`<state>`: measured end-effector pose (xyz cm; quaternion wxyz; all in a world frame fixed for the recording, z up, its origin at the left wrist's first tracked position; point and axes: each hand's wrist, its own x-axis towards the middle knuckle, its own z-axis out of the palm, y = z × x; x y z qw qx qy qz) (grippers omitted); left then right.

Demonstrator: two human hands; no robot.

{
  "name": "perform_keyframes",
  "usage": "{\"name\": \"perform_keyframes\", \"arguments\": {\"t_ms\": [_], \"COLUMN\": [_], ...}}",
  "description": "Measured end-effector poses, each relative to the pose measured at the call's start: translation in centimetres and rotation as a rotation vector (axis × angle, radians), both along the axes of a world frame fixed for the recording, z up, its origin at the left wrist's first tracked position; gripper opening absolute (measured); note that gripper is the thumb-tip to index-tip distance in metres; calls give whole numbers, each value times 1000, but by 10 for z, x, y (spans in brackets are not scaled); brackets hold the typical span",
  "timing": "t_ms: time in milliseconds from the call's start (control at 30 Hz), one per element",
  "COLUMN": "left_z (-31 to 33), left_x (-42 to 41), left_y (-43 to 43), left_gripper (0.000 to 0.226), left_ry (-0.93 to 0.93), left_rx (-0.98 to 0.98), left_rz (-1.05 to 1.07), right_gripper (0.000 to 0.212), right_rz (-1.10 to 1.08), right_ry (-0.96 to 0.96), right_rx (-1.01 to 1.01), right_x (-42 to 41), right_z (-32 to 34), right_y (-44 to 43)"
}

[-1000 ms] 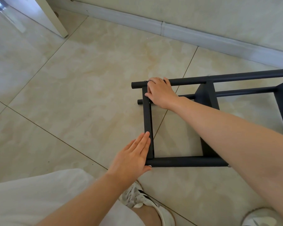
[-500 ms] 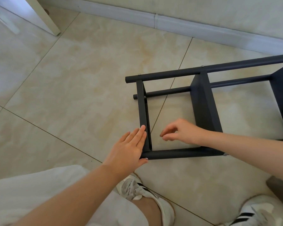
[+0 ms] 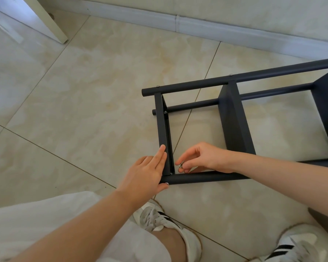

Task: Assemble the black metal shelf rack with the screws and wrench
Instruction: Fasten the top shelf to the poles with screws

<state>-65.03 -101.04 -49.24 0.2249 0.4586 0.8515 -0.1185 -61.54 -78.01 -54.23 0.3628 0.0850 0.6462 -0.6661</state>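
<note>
The black shelf rack (image 3: 233, 120) lies on its side on the tiled floor (image 3: 83, 110), near a pale baseboard (image 3: 216, 29) and a white panel (image 3: 45, 21) at far left. Two striped sneakers (image 3: 159, 218) sit just before it. The left hand (image 3: 146, 176) lies flat, fingers straight, against the end plate, covering the near corner. The right hand (image 3: 203, 157) pinches a small silvery fastener (image 3: 181, 165) inside that corner; screw or nut, I cannot tell. The rack's right end is cut off.
</note>
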Motion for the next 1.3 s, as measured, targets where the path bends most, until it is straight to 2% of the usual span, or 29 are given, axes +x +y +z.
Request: {"name": "perform_keyframes", "arguments": {"t_ms": [133,333,467,600,733,867,1100,1300], "left_z": [3,4,3,3,3,3,4,3], "left_x": [1,1,0,0,0,0,0,-1], "left_y": [0,2,3,3,3,3,3,3], "left_gripper": [84,84,85,85,85,85,86,87], "left_ry": [-13,-8,3,8,-2,-6,2,-17], "left_rx": [-25,-53,-67,-65,-62,-50,-49,-50], "left_rz": [5,12,2,5,14,21,16,29], "right_gripper": [14,21,11,10,11,9,14,10], "right_rz": [-5,27,101,136,163,95,137,177], "right_ry": [-21,3,-20,-35,-23,-19,1,-63], "right_rx": [15,266,276,319,253,149,163,129], "right_x": [-1,-10,-16,-19,-20,-24,-29,-33], "right_z": [-1,-5,-6,-10,-12,-14,-20,-20], "right_y": [-2,-18,-32,-40,-35,-33,-39,-34]}}
